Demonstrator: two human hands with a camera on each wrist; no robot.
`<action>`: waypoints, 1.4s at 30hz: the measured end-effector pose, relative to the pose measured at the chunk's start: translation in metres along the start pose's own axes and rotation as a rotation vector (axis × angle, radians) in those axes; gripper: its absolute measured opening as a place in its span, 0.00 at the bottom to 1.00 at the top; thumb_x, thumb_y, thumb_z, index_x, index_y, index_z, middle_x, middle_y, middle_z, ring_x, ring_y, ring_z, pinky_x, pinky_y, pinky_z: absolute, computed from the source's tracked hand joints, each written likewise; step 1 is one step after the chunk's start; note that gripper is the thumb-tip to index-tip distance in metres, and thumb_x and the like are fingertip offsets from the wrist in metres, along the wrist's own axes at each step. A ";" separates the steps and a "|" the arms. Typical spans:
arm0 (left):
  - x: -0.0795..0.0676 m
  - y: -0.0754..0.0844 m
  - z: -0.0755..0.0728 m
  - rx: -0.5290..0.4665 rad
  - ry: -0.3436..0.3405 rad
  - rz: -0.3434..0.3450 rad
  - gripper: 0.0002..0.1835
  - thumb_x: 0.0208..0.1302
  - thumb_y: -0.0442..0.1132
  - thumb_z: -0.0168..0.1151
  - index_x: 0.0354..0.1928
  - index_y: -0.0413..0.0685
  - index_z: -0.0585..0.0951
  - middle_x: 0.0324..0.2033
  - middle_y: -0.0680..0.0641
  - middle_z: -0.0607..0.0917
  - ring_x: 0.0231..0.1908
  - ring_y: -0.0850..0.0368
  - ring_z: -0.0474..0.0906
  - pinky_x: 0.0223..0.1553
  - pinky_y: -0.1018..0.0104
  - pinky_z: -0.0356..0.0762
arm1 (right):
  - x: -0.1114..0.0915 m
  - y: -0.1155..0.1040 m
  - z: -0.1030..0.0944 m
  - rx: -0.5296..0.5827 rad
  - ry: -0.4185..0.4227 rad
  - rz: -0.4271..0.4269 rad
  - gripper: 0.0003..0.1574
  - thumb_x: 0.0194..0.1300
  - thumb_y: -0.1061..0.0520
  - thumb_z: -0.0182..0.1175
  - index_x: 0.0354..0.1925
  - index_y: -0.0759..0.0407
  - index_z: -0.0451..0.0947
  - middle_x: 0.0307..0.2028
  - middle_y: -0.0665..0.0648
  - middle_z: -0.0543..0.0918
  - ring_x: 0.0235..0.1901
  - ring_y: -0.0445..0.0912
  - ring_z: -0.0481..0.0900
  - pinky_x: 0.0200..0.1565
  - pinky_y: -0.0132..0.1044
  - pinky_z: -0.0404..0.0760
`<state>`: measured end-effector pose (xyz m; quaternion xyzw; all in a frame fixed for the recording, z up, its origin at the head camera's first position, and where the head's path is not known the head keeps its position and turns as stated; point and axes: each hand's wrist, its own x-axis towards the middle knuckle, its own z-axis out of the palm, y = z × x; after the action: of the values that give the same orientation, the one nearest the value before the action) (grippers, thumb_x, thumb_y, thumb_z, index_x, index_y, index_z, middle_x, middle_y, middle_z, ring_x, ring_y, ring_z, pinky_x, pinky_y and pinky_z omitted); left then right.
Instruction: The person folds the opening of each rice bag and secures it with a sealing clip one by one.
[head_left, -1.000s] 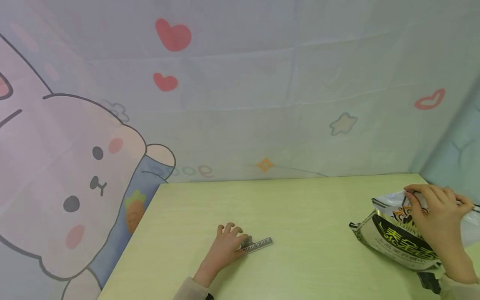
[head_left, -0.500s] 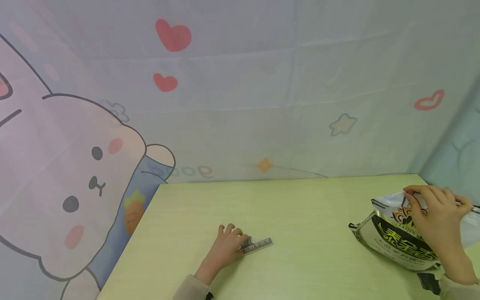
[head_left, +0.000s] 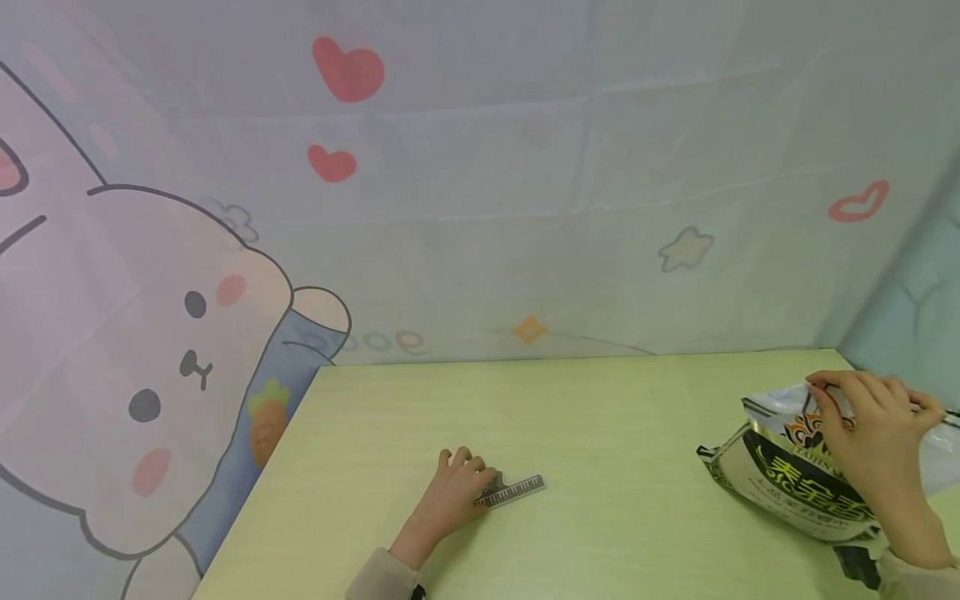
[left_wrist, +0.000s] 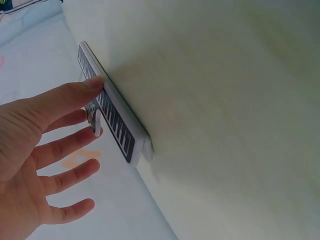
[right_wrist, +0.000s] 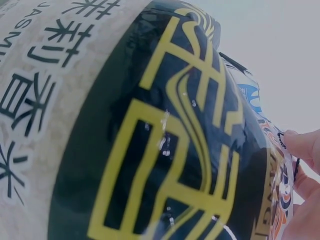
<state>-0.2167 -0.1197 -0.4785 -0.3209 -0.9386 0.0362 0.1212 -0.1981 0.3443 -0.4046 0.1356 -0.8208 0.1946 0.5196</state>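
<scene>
My left hand (head_left: 450, 498) holds a flat clip (head_left: 519, 489) printed with piano keys, at the middle front of the table. In the left wrist view the thumb presses the printed face of the clip (left_wrist: 119, 125), a fingertip sits by its curved handle, and the other fingers are spread apart. Over at the right, my right hand (head_left: 885, 437) pinches the top edge of a plastic rice bag (head_left: 810, 500) with a black and yellow label. Close up, the rice bag (right_wrist: 150, 125) fills most of the right wrist view, white grains showing through its clear part.
The pale yellow-green table (head_left: 600, 417) ends at a hanging cloth (head_left: 480, 250) with a rabbit, hearts and a star printed on it. A black strap-like piece (head_left: 858, 567) lies below the right wrist. The cloth also closes off the right side.
</scene>
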 end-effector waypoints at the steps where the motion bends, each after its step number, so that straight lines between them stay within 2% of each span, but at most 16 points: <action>1: 0.000 0.000 0.000 0.005 -0.003 0.000 0.22 0.48 0.46 0.82 0.46 0.52 0.86 0.38 0.52 0.85 0.45 0.52 0.74 0.52 0.44 0.74 | 0.000 0.000 0.000 0.000 0.000 -0.001 0.44 0.81 0.35 0.40 0.38 0.75 0.78 0.34 0.77 0.78 0.29 0.68 0.63 0.56 0.52 0.41; 9: 0.000 0.003 0.002 0.025 -0.010 0.011 0.23 0.46 0.46 0.82 0.45 0.51 0.85 0.38 0.52 0.83 0.44 0.53 0.74 0.53 0.45 0.76 | -0.002 0.000 0.000 -0.012 0.010 0.000 0.44 0.81 0.35 0.40 0.37 0.75 0.78 0.33 0.78 0.78 0.29 0.68 0.64 0.54 0.54 0.45; 13: -0.001 0.004 0.002 0.022 -0.002 0.023 0.23 0.47 0.45 0.82 0.45 0.51 0.85 0.36 0.53 0.82 0.42 0.55 0.72 0.52 0.46 0.76 | -0.004 0.000 -0.002 -0.008 0.007 0.009 0.45 0.81 0.35 0.40 0.37 0.75 0.77 0.33 0.78 0.78 0.29 0.67 0.63 0.55 0.52 0.42; 22: -0.003 0.006 0.000 0.054 0.055 0.075 0.18 0.51 0.43 0.80 0.43 0.52 0.85 0.33 0.54 0.80 0.40 0.56 0.72 0.50 0.50 0.76 | -0.005 0.001 -0.001 -0.007 0.004 0.010 0.45 0.81 0.34 0.40 0.38 0.75 0.77 0.34 0.78 0.78 0.29 0.67 0.63 0.53 0.58 0.46; 29: -0.003 0.004 0.002 0.102 0.143 0.134 0.10 0.57 0.38 0.77 0.40 0.53 0.86 0.32 0.55 0.81 0.38 0.58 0.72 0.49 0.53 0.78 | -0.001 0.000 0.001 -0.004 0.025 -0.012 0.44 0.81 0.35 0.40 0.37 0.76 0.77 0.33 0.79 0.78 0.28 0.69 0.63 0.55 0.50 0.40; 33: -0.003 0.004 0.001 0.108 0.164 0.142 0.08 0.60 0.38 0.75 0.39 0.53 0.86 0.32 0.55 0.81 0.37 0.58 0.72 0.49 0.53 0.78 | 0.000 -0.001 0.000 -0.005 0.011 -0.004 0.44 0.81 0.35 0.40 0.38 0.76 0.77 0.33 0.79 0.78 0.29 0.69 0.63 0.55 0.52 0.43; 39: -0.004 0.004 0.003 0.120 0.203 0.148 0.07 0.60 0.40 0.75 0.37 0.55 0.84 0.41 0.54 0.81 0.46 0.56 0.74 0.50 0.55 0.77 | 0.001 -0.001 -0.001 -0.008 -0.007 0.007 0.45 0.81 0.34 0.39 0.39 0.76 0.77 0.34 0.78 0.78 0.30 0.69 0.64 0.56 0.54 0.44; 42: -0.004 0.005 0.002 0.120 0.191 0.146 0.06 0.61 0.41 0.74 0.37 0.56 0.84 0.46 0.53 0.83 0.49 0.55 0.76 0.50 0.55 0.77 | 0.001 -0.001 0.000 -0.007 -0.004 0.006 0.44 0.81 0.35 0.40 0.39 0.75 0.77 0.34 0.78 0.78 0.30 0.69 0.63 0.56 0.52 0.42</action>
<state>-0.2118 -0.1182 -0.4822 -0.3825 -0.8931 0.0702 0.2261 -0.1976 0.3438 -0.4038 0.1316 -0.8229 0.1931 0.5178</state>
